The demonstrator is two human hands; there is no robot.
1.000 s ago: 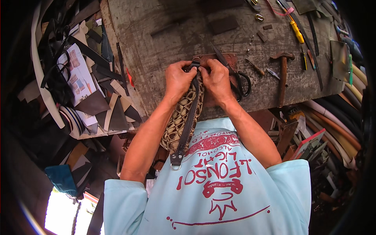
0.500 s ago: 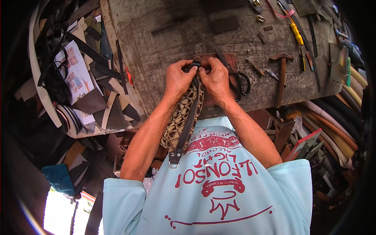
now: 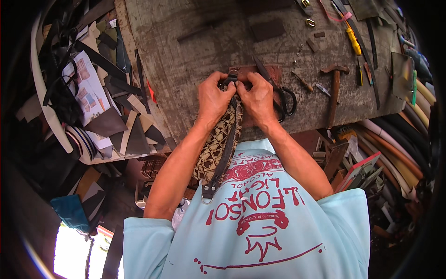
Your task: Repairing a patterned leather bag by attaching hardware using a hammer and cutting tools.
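Observation:
A tan and brown patterned zip bag (image 3: 213, 151) hangs from my hands over the table's front edge toward my chest. Along it runs a dark zip strip, finished at the near end by a black riveted tab (image 3: 208, 189) with a metal ring. My left hand (image 3: 213, 98) pinches the black tab at the bag's far end between thumb and fingers. Close against it, my right hand (image 3: 257, 98) is also closed on that tab; its fingertips are partly hidden. Beneath the hands lies a reddish-brown slab (image 3: 275, 71), with black-handled scissors (image 3: 290, 103) just right of my right hand.
On the worn table (image 3: 186, 60), a hammer (image 3: 333, 95), an awl (image 3: 303, 82) and a yellow-handled screwdriver (image 3: 353, 42) lie to the right. Leather scraps (image 3: 108, 122) and printed sheets (image 3: 88, 79) pile up at left. Rolls of material (image 3: 395, 149) stand at lower right.
Both hands keep their pinch on the far tab and have shifted only slightly. The hanging bag has swung a little to the right, its near end slightly lower.

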